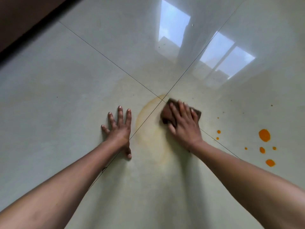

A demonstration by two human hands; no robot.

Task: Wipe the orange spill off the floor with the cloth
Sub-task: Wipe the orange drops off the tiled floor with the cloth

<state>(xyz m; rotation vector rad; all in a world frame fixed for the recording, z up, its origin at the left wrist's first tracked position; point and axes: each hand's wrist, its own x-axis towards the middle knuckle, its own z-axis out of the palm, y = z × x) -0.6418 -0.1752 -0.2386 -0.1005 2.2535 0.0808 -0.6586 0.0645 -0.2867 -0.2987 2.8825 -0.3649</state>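
A brown cloth lies on the glossy pale floor tiles near where four tiles meet. My right hand presses flat on top of it with straight fingers, covering most of it. To the cloth's left a faint smeared orange stain spreads in a ring across the tile joint. Bright orange drops lie off to the right, the largest one with several smaller ones around it. My left hand rests flat on the floor with fingers spread, left of the stain.
Dark grout lines cross just behind the cloth. A dark brown skirting or wall edge runs along the top left. Window reflections glare on the tiles farther ahead. Small dark specks dot the floor at right.
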